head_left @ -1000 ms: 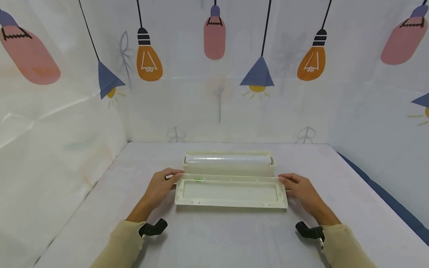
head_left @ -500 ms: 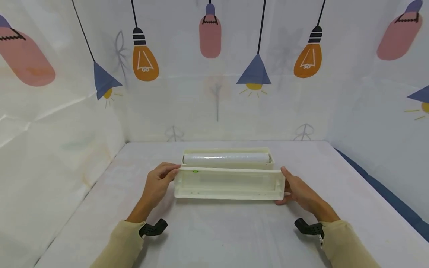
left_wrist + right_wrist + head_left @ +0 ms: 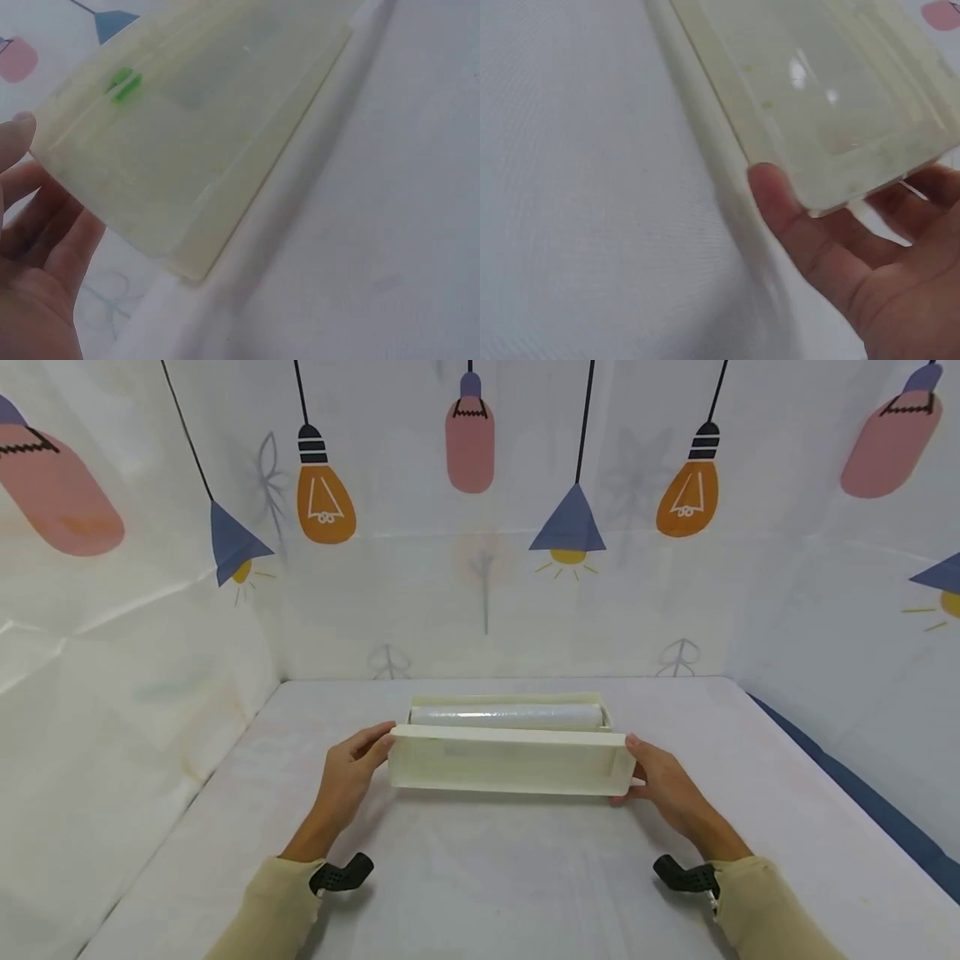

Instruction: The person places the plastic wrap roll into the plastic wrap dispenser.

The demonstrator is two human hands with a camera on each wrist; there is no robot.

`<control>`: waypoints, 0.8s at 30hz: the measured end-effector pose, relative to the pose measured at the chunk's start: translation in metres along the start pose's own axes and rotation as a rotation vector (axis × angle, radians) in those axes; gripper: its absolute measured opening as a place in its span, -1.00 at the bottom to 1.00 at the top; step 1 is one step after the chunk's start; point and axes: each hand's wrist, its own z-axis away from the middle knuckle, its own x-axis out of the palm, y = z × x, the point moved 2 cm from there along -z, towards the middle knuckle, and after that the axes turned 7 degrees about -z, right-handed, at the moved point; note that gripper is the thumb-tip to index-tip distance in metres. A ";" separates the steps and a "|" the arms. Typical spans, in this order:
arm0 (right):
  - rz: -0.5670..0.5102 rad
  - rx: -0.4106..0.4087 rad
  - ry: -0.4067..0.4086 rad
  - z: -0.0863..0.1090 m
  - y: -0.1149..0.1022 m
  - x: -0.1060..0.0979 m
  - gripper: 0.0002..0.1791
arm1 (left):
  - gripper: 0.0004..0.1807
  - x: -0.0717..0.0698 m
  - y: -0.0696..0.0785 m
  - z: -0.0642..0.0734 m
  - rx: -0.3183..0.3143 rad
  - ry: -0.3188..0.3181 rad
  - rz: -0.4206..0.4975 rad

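A cream plastic dispenser box (image 3: 604,712) lies on the table with a roll of clear film (image 3: 506,716) in it. Its long hinged lid (image 3: 508,764) stands tilted up along the box's near side. My left hand (image 3: 378,743) pinches the lid's left end, and my right hand (image 3: 639,768) pinches the right end. In the left wrist view the lid (image 3: 195,127) has a small green tab (image 3: 122,81), with my left hand (image 3: 37,255) under its end. In the right wrist view my right hand (image 3: 832,247) holds the lid (image 3: 817,97), thumb (image 3: 776,199) on its near face.
The white table (image 3: 480,877) is walled at the back and both sides by a curtain printed with lamps (image 3: 322,493). A dark blue strip (image 3: 862,793) runs along the table's right edge. Black camera mounts (image 3: 341,874) sit on both wrists.
The lid lay flat and open on the table a second ago. Both hands have swung it up on its hinge, so it now stands tilted toward the box.
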 end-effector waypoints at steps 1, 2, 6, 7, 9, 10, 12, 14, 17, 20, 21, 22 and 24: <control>0.014 -0.022 0.012 0.000 0.000 0.000 -0.21 | -0.43 0.000 0.000 0.000 -0.008 -0.001 -0.012; 0.028 -0.040 0.024 0.001 0.000 0.000 -0.22 | -0.42 0.001 0.000 -0.001 -0.013 -0.007 -0.022; 0.061 -0.123 0.062 0.004 -0.001 0.000 -0.25 | -0.38 0.002 0.001 0.000 -0.040 -0.046 -0.036; 0.066 -0.144 0.072 0.004 -0.002 0.001 -0.25 | -0.38 0.002 0.002 0.001 -0.045 -0.060 -0.035; 0.067 -0.183 0.090 0.005 -0.003 0.001 -0.27 | -0.37 0.002 0.002 0.002 -0.051 -0.088 -0.028; 0.068 -0.198 0.099 0.005 -0.003 0.002 -0.28 | -0.36 0.002 0.001 0.002 -0.051 -0.103 -0.017; 0.070 -0.220 0.116 0.005 -0.002 0.002 -0.30 | -0.36 0.001 0.000 0.003 -0.046 -0.133 0.010; 0.062 -0.231 0.131 0.005 -0.002 0.002 -0.32 | -0.36 0.001 0.000 0.004 -0.034 -0.158 0.034; 0.029 -0.241 0.130 0.006 -0.002 0.001 -0.34 | -0.36 0.001 -0.001 0.004 -0.012 -0.172 0.057; -0.019 -0.258 0.102 0.007 -0.003 0.001 -0.37 | -0.37 0.000 -0.001 0.002 0.005 -0.159 0.058; -0.028 -0.263 0.093 0.007 -0.003 0.001 -0.38 | -0.36 -0.001 -0.002 0.002 0.010 -0.154 0.057; -0.037 -0.268 0.086 0.007 -0.003 0.001 -0.39 | -0.37 -0.001 -0.002 0.001 0.013 -0.147 0.058; -0.048 -0.274 0.076 0.006 -0.003 0.001 -0.41 | -0.37 -0.001 -0.002 0.000 0.020 -0.137 0.058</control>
